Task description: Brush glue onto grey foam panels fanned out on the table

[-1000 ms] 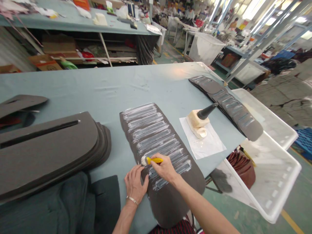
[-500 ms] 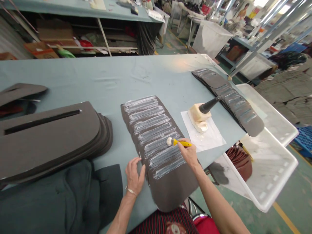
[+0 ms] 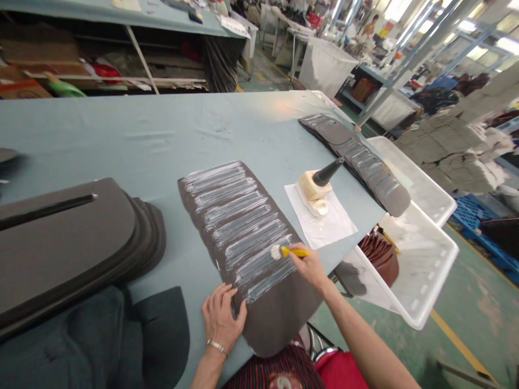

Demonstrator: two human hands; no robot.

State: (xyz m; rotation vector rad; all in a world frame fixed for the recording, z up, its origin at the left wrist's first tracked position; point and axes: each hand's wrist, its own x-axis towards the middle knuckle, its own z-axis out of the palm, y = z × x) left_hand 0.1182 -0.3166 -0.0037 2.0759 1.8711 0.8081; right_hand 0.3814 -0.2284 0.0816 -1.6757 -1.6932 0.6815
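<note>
Between my arms lies a fanned stack of dark grey panels (image 3: 279, 319), its overlapping edges streaked with wet white paste. My right hand (image 3: 308, 266) is closed around a yellow-handled brush (image 3: 298, 252), whose pale bristles rest on the lower paste-covered strips. My left hand (image 3: 224, 313) has its fingers apart, with fingertips at the left edge of the stack. To the right, a cream container (image 3: 314, 186) with a black cone-shaped piece (image 3: 328, 172) on it sits on a white sheet (image 3: 338, 227), with a blob of white paste at its front.
At the left is a thick pile of dark panels (image 3: 73, 237) with dark cloth (image 3: 93, 335) in front. Another pasted stack (image 3: 352, 151) lies at the table's right edge, beside white plastic bins (image 3: 430, 265). A person (image 3: 370, 27) is far behind.
The view has shifted, so most things sit further left. My right hand has moved the brush down to a lower strip. My left hand has come against the stack's edge.
</note>
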